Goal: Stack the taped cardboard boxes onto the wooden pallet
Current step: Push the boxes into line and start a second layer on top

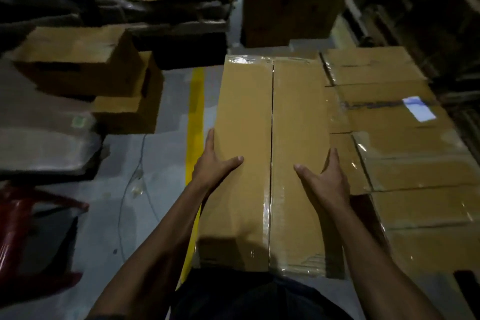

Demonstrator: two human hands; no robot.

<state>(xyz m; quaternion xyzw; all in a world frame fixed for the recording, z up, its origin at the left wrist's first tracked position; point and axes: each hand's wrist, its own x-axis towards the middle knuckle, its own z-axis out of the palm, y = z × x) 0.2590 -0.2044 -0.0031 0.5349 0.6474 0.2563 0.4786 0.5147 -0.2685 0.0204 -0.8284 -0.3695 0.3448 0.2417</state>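
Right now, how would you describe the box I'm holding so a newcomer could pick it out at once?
Find the yellow floor stripe; just right of it lies a long brown cardboard box, taped along its centre seam. Unlike the flat taped boxes to its right, it sits higher and has the left hand and right hand on its sides.

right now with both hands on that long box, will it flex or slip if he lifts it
The long box probably stays stiff: its flaps lie flat and taped along the seam. It may be awkward and tip endwise, since the left hand and right hand hold only its near half. The glossy tape could feel slippery.
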